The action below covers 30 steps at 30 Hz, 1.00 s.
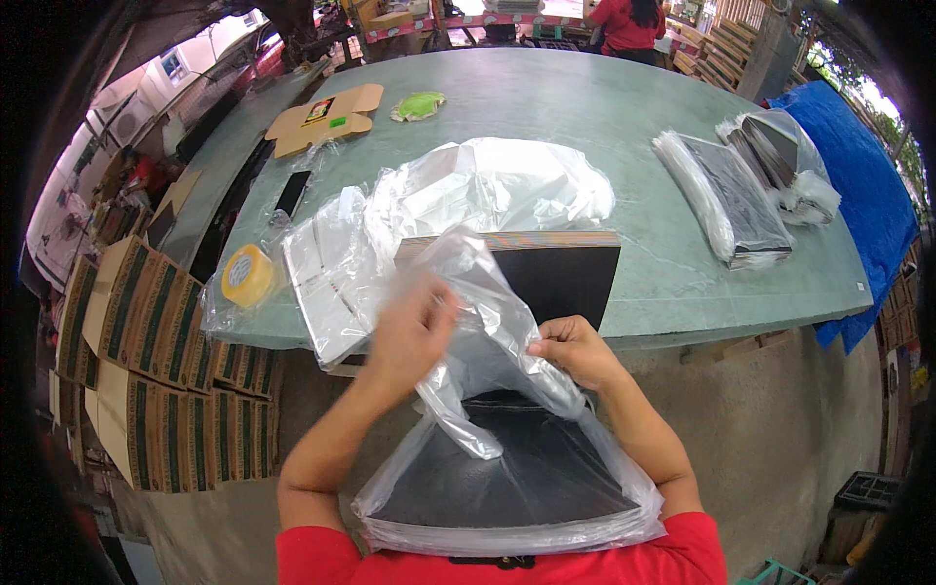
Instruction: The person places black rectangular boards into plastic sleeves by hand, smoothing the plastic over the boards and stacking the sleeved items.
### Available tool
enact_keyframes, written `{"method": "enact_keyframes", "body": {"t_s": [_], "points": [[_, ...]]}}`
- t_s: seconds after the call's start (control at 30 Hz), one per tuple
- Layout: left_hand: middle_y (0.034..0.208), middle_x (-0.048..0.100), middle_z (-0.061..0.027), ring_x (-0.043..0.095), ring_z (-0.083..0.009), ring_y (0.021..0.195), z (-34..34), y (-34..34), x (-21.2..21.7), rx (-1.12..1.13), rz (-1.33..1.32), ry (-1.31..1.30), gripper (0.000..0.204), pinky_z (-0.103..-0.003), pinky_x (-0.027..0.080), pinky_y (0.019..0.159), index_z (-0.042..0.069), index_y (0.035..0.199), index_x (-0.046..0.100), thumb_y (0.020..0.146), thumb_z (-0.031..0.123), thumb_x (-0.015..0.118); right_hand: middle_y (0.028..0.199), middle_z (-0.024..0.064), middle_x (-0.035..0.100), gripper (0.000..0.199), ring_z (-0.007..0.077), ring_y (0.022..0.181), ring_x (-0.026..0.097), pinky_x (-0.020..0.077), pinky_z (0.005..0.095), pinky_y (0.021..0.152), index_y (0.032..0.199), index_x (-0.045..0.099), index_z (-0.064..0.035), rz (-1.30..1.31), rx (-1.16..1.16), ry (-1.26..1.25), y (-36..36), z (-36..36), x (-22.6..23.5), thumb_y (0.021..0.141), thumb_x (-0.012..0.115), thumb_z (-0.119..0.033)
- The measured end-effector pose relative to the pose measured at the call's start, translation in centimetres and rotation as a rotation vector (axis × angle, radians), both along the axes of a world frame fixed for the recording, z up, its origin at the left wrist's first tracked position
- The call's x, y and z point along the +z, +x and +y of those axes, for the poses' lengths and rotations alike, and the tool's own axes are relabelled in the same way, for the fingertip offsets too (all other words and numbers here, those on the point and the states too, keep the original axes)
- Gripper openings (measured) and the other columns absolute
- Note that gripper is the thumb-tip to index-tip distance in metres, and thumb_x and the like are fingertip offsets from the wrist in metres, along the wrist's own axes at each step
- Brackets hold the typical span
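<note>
With the left hand [409, 336] and right hand [575, 349] both pinching the plastic bag [507, 390], keep its mouth taut and slide it evenly over the black board [507, 468].

On and around the green table [604, 117] there are two hands, one dark board in a clear bag [507, 478], one bare dark board [561, 273], two bagged stacks [731, 190] at right, one tape roll [248, 275], one flattened carton [325, 118], and one green lid [418, 105].
</note>
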<state>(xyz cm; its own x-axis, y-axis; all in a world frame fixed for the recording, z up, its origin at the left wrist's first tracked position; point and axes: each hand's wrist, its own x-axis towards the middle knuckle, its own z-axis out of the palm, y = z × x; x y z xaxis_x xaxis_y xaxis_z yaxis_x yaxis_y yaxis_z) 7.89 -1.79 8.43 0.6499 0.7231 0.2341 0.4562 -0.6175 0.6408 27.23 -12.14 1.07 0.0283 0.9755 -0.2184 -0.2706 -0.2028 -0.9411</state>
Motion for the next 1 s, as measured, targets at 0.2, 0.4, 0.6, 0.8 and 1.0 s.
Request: {"method": "enact_keyframes", "body": {"t_s": [0.2,0.4,0.6,0.8,1.0], "points": [[0.082,0.051,-0.0115,0.052,-0.0212,0.071,1.4,1.8,-5.3,-0.109,-0.226,-0.026,0.023,-0.03,0.042,0.061,0.001,0.095,0.051,0.072,0.002,0.051,0.062,-0.0006,0.054,0.023,0.0045,0.055,0.044,0.0344,0.0198,0.049,0.072,0.06,0.0011,-0.233,-0.053,0.019,0.4,0.8,-3.1,0.077,0.06,-0.021],[0.08,0.052,-0.0106,0.053,-0.0191,0.07,1.1,1.6,-4.6,-0.193,-0.086,-0.138,0.038,-0.028,0.043,0.061,0.004,0.107,0.046,0.07,0.004,0.058,0.067,0.0017,0.057,0.013,0.0071,0.059,0.048,0.0389,0.0196,0.055,0.075,0.059,-0.0006,0.016,-0.137,-0.03,0.1,1.7,-2.6,0.074,0.063,-0.013],[0.08,0.055,-0.0096,0.054,-0.0166,0.068,-1.0,2.9,-4.6,-0.26,-0.1,-0.464,0.053,-0.026,0.043,0.06,0.004,0.116,0.041,0.068,0.006,0.063,0.074,0.002,0.056,0.028,0.0084,0.062,0.053,0.0432,0.021,0.056,0.08,0.052,-0.0044,0.282,-0.083,-0.053,-0.9,1.6,-2.2,0.063,0.073,-0.014],[0.082,0.056,-0.0117,0.052,-0.017,0.081,-1.1,2.8,-4.7,-0.355,-0.168,-0.284,0.029,-0.029,0.041,0.07,-0.001,0.097,0.056,0.069,0.007,0.06,0.07,0.0019,0.056,0.014,0.0095,0.062,0.053,0.042,0.0225,0.058,0.077,0.057,-0.0019,0.038,0.001,-0.029,-0.7,1.4,-0.1,0.074,0.063,-0.014],[0.079,0.055,-0.0065,0.053,-0.0167,0.076,1.4,-13.5,-14.6,0.133,-0.159,-0.455,0.02,-0.027,0.041,0.068,0.001,0.086,0.059,0.07,0.002,0.048,0.078,0.0049,0.058,0.01,0.0121,0.071,0.055,0.0457,0.0252,0.065,0.085,0.054,-0.0021,0.748,-0.403,0.099,4.1,-1.4,0.1,0.077,0.056,-0.008]]}}
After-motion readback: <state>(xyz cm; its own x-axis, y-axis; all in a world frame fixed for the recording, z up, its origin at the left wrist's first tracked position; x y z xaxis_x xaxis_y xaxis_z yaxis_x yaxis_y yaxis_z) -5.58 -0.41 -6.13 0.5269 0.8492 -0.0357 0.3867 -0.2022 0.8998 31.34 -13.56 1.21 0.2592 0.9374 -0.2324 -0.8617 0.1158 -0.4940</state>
